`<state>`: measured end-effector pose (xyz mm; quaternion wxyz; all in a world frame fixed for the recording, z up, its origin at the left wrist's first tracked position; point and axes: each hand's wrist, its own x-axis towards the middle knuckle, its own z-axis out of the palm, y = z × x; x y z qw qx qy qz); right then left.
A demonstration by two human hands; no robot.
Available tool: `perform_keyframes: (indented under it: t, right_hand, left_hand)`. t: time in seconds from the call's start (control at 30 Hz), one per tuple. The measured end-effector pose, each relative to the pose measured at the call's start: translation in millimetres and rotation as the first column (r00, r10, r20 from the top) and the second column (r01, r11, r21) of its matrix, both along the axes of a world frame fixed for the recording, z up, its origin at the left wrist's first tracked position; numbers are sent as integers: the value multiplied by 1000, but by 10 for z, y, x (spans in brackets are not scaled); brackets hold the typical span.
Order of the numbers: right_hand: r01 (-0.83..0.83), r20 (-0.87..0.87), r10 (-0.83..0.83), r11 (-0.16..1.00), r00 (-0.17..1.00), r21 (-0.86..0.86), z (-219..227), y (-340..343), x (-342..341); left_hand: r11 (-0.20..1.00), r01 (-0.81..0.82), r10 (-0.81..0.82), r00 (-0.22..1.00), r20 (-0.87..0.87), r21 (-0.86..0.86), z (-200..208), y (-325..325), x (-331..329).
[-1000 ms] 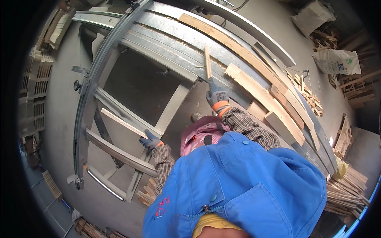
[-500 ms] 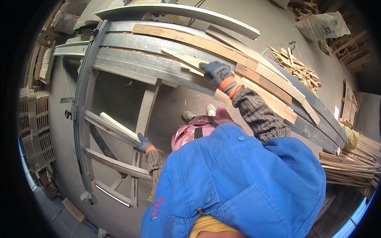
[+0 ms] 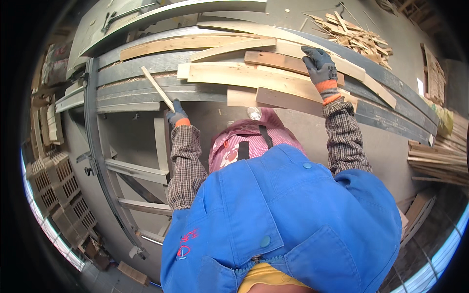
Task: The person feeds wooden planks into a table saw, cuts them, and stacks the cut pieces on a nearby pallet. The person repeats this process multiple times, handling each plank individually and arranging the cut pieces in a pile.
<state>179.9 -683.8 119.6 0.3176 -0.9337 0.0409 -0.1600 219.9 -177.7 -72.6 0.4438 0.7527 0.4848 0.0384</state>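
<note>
- Fingers (image 3: 176, 105) of the gloved left hand (image 3: 179, 116) are closed around the near end of a thin wooden strip (image 3: 156, 88).
- That strip's long axis slants from the hand forward and to the left; its free end points away from the person, over the grey metal counter (image 3: 122, 95).
- On the right hand (image 3: 323, 72), also gloved, the fingers are curled with little space between them, over the right part of the boards; whether they grip or touch one cannot be told.
- Near that hand, a reddish-brown board (image 3: 276, 60) runs left to right, dipping slightly toward the right.
- Closer to the person, a wide pale board (image 3: 244, 75) lies in much the same direction.
- Farther off, a slim pale piece (image 3: 229, 50) tilts the other way, its right end pointing farther from the person.
- Left of the person, below the counter's edge, is a metal frame with crossbars (image 3: 137, 171).
</note>
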Motion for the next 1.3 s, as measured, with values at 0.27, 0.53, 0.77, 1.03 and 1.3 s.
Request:
perform_keyframes:
  t: [0.27,0.53,0.77,1.03,1.3]
  right_hand:
    - [578,-48,-583,811,811,-90,93,-854,-2288]
    - [724,-233,-721,684,652,-92,-151,-160,-3888]
    - [678,-252,-665,734,703,-44,13,-47,-3969]
    - [299,-417,-238,950,877,85,-311,-62,-3423]
    - [-357,-737,330,925,590,129,-1253,-207,-2497]
  left_hand:
    - [977,204,-197,975,-105,60,-311,164,608]
    - [782,582,-528,809,259,-225,408,-297,19]
    - [875,381,-288,905,313,-297,366,153,-1017]
    - [705,465,-278,875,-396,535,837,814,-2946]
    - [847,132,203,814,-544,515,993,172,-4919]
